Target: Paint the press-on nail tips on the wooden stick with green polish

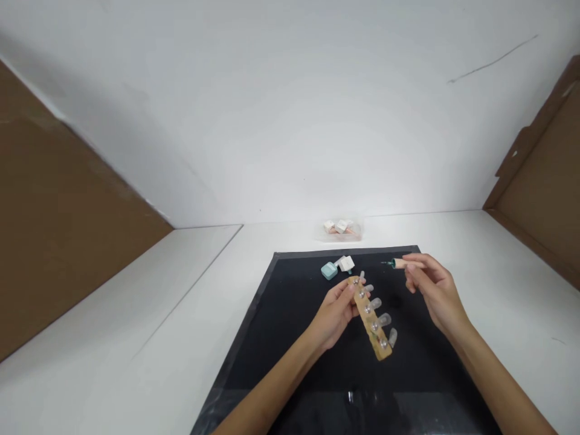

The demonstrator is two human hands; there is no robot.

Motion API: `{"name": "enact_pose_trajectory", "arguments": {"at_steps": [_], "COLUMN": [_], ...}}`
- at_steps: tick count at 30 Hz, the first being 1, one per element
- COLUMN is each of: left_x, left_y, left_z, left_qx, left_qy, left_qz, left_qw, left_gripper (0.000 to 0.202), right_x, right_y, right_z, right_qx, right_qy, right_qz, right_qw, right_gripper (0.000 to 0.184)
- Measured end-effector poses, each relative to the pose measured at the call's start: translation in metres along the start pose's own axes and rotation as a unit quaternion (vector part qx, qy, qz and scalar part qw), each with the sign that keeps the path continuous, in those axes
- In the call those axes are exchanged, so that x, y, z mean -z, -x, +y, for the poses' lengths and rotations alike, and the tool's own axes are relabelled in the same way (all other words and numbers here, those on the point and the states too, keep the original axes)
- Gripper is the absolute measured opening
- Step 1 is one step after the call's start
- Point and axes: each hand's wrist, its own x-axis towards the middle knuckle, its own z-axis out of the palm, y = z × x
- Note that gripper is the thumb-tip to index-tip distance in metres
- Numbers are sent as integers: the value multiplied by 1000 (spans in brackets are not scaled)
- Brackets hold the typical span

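My left hand point(334, 313) is closed around the upper end of a wooden strip point(372, 323) that carries several clear false nail tips along its right side. The strip slants down to the right above a black mat point(290, 338). My right hand point(430, 289) pinches a nail polish brush point(401, 263) by its pale cap, with the green-tipped brush pointing left, a little above and right of the strip. A teal polish bottle point(328, 270) and a white-capped bottle point(346, 263) sit on the mat just beyond my left hand.
A small clear tray point(343, 229) with several more polish bottles stands on the white table behind the mat. Brown cardboard panels point(54, 229) flank the table on the left and right. A white wall rises behind.
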Motion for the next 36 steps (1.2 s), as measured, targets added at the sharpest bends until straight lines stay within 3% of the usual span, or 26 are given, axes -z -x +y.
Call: {"name": "enact_pose_trajectory", "arguments": {"at_steps": [8, 12, 21, 30, 36], "left_x": [5, 13, 19, 20, 19], "left_y": [9, 10, 11, 10, 9], "left_z": [4, 5, 7, 4, 5], "left_qx": [74, 89, 105, 119, 131], "left_qy": [46, 74, 61, 41, 46], "left_qz": [-41, -69, -137, -143, -146], "left_qw": [995, 991, 983, 982, 979], "left_gripper": [45, 43, 37, 40, 42], "right_x": [-9, -15, -17, -11, -11], "right_y": [10, 15, 6, 5, 4], "right_z": [-7, -1, 6, 9, 8], "right_qx": [154, 133, 28, 55, 128], "right_qy": [130, 69, -71, -31, -8], "right_qz": [-63, -70, -165, -239, -253], "right_qw": [977, 986, 983, 969, 959], "right_gripper": [6, 19, 15, 7, 10]}}
